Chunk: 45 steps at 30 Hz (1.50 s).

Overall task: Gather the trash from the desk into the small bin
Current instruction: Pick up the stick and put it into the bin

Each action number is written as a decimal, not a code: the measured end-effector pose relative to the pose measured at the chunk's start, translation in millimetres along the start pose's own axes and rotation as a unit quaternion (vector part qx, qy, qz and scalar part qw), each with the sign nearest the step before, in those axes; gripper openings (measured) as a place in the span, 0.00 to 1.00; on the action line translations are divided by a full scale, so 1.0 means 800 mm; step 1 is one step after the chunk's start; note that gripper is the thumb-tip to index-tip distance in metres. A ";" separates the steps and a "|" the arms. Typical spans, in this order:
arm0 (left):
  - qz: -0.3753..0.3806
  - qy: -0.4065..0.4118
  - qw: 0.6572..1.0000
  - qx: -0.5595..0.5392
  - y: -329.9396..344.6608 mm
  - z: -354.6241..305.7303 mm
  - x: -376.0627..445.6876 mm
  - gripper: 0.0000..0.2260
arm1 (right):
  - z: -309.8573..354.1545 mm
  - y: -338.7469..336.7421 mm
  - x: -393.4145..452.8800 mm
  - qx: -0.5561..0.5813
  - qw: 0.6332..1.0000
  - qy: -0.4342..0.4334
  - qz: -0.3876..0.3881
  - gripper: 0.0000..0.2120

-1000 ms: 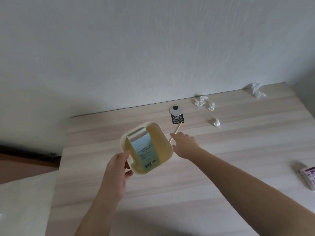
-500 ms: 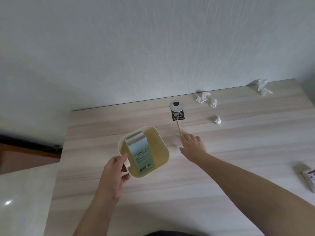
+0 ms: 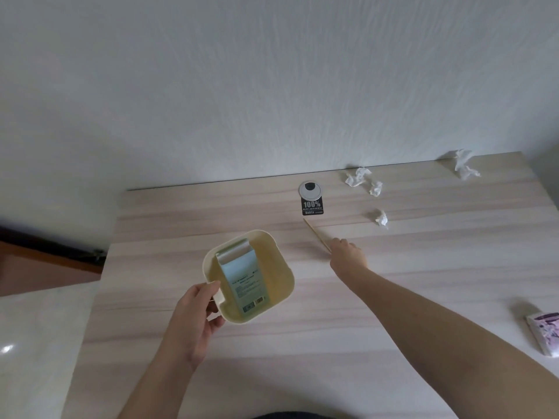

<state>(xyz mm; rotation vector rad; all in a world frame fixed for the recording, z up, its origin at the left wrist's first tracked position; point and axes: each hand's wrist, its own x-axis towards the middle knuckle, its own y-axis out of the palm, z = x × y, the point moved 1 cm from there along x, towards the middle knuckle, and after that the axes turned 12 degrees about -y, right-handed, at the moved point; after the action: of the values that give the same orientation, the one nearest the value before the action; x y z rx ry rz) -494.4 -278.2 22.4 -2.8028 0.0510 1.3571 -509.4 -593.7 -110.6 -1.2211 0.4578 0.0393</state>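
My left hand (image 3: 193, 322) grips the near-left rim of the small cream bin (image 3: 272, 309), which stands on the desk with a pale green packet (image 3: 242, 276) inside. To the bin's right, my right hand (image 3: 348, 257) has its fingers curled at the near end of a thin wooden stick (image 3: 314, 234). The stick lies slanting toward a black "100%" tag (image 3: 312, 207). Crumpled white tissues lie beyond: one pair near the wall (image 3: 358, 176), one closer (image 3: 381, 219), one at the far right (image 3: 464, 164).
A round grey cable grommet (image 3: 310, 189) sits in the wooden desk (image 3: 332, 343) just behind the tag. A purple-and-white packet (image 3: 544, 331) lies at the desk's right edge. A white wall borders the back; a pale surface adjoins the desk's left side.
My right hand moved right along the desk, and the stick's near end swung with it from slanting left to slanting right. The bin and my left hand stayed put.
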 end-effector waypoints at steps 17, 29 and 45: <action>-0.005 -0.006 1.000 0.004 0.040 0.022 -0.015 0.05 | -0.032 -0.100 -0.146 0.338 0.930 -0.090 -0.109 0.08; 0.047 0.009 0.999 0.014 0.046 0.026 -0.027 0.06 | 0.046 -0.205 -0.239 0.092 0.913 -0.322 -0.232 0.07; 0.128 -0.006 0.992 0.018 -0.044 0.066 -0.053 0.10 | 0.253 -0.142 -0.241 0.121 0.934 -0.335 -0.043 0.10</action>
<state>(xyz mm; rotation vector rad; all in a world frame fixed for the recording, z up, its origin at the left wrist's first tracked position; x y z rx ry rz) -560.3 -240.4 23.3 -2.8361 0.4441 1.4010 -589.3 -408.5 114.1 -0.9100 -0.1862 0.3061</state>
